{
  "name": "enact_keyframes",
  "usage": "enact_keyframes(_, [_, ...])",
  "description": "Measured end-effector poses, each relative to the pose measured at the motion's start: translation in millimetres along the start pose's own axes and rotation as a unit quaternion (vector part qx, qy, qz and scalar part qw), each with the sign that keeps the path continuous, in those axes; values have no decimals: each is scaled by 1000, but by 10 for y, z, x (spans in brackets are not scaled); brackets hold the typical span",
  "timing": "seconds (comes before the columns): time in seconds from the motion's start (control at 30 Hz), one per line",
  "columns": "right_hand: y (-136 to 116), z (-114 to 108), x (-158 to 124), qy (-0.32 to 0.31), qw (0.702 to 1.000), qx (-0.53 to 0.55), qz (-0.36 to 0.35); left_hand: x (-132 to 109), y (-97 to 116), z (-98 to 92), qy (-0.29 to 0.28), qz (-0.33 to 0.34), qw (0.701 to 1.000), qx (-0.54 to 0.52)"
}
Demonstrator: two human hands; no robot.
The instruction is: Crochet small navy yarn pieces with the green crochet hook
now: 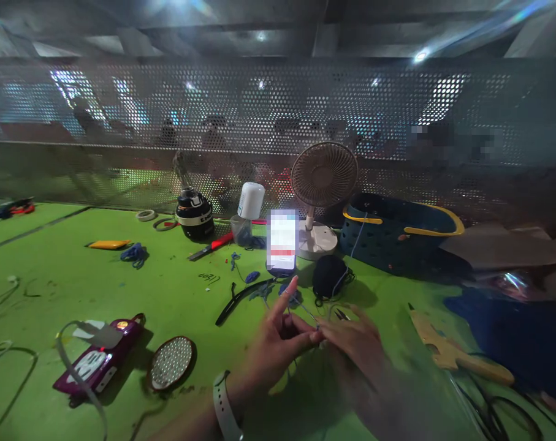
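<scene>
Over the green table, my left hand is closed in a pinch on a thin blue-grey yarn, its index finger raised. The strand runs from near that finger to where both sets of fingertips meet. Slightly smeared by motion, my right hand pinches at the same spot; what it grips is hidden. Thin pointed metal tips show just behind the right fingers. Beyond the hands sits a dark yarn ball, with a blue strand going up into the basket. A lit phone stands upright in front of me.
A fan, a white bottle and a black jar line the back by a perforated screen. Left lie a purple power strip, a round studded disc and a yellow cutter. A wooden-handled tool lies right.
</scene>
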State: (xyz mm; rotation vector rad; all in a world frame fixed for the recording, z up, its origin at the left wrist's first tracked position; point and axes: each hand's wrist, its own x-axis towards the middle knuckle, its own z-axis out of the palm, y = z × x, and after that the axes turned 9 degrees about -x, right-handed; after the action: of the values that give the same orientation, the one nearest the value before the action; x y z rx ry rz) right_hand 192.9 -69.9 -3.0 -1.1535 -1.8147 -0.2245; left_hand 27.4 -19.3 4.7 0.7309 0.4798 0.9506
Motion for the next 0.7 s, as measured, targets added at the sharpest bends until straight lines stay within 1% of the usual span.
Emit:
enact_keyframes(0.03, [8,-8,-14,10,999,-33,-38,-1,-25,0,2,-1,1000,-13])
enact_keyframes(0.1, [35,-34,-50,-1,993,-77,-94,3,-81,-22,-7,-8,999,-41])
enact_keyframes(0.17, [71,-63,-91,-31,990,-88,-111,17,-129,-70,-30,-27,997,-66])
enact_keyframes(0.23, [104,-77,-123,-54,991,-68,-99,37,-146,-132,-62,-53,993,-86])
enact_keyframes(0.33, [135,-51,-123,-65,996,-15,-57,69,-101,-219,-93,-93,986,-103])
enact_keyframes(0.5, [146,-4,-13,-61,996,67,12,112,93,-306,-115,-132,980,-95])
enact_keyframes(0.63, [151,-95,75,-71,988,130,43,142,204,-340,-116,-150,978,-90])
enact_keyframes(0.7, [182,-145,90,-56,986,146,59,156,221,-346,-120,-154,976,-93])
